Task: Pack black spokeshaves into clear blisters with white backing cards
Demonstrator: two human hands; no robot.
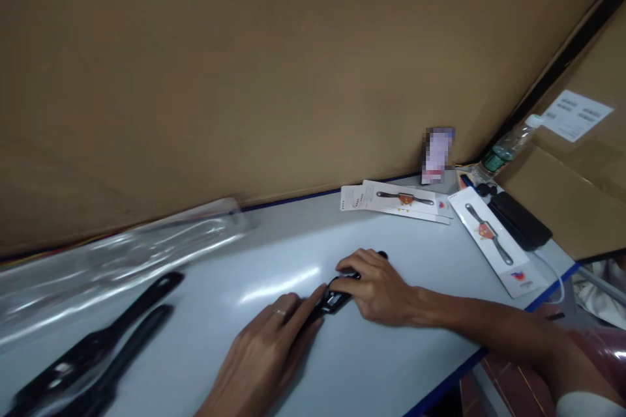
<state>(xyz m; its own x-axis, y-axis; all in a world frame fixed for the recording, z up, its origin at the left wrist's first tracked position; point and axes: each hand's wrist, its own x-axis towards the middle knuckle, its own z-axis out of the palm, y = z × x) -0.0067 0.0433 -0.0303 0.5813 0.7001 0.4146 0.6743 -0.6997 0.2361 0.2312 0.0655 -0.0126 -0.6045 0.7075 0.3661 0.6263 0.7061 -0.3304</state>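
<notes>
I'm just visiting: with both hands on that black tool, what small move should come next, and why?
Perhaps steady the black tool with the left hand while the right hand works gently around its middle: both hands hold it from opposite sides, with fingers close to that part. Exactly what the fingertips press is hard to see.

The person's left hand (267,345) is showing its back and pointing its extended index finger (309,306) toward the right hand (379,287). The right hand is holding its fingers bent, close to the left fingertips (321,291), while the bare right forearm (464,319) is slanting in from the right.
</notes>
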